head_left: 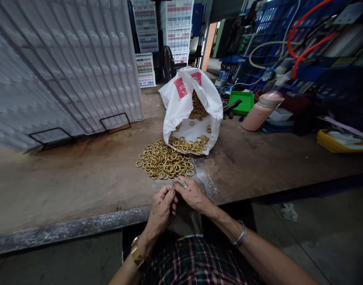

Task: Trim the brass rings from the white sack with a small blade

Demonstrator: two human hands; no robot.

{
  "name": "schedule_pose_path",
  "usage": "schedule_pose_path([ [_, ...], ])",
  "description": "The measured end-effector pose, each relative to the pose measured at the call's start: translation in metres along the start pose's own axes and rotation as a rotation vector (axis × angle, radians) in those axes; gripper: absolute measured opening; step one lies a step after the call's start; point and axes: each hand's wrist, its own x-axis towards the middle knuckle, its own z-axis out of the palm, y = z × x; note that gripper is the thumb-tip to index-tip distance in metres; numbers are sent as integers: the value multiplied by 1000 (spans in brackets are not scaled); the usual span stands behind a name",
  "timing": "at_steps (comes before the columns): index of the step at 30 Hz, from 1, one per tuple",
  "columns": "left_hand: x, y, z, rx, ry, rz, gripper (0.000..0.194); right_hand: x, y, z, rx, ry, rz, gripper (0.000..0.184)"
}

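At the table's front edge my left hand (163, 205) is closed, thumb against curled fingers; whatever it pinches is hidden. My right hand (193, 194) meets it at the fingertips and is closed around a small, slim metal tool (181, 182), whose exact kind I cannot make out. Just beyond both hands lies a loose heap of brass-coloured rings (165, 160). Behind the heap a white plastic sack (177, 113) with red print lies on its side, its mouth toward me, and more rings spill from inside it.
Stacked ribbed translucent plastic trays (89, 63) stand at the left, by black wire stands (115, 122). On the right are a pink bottle (255, 114), a green tray (242, 101) and a yellow tray (332, 143). White crates (178, 37) rise behind the wooden table (80, 182).
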Motion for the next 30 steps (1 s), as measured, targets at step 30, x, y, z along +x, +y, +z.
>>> schedule_pose_path([
  [30, 1, 3, -2, 107, 106, 150, 31, -13, 3, -5, -785, -110, -179, 28],
])
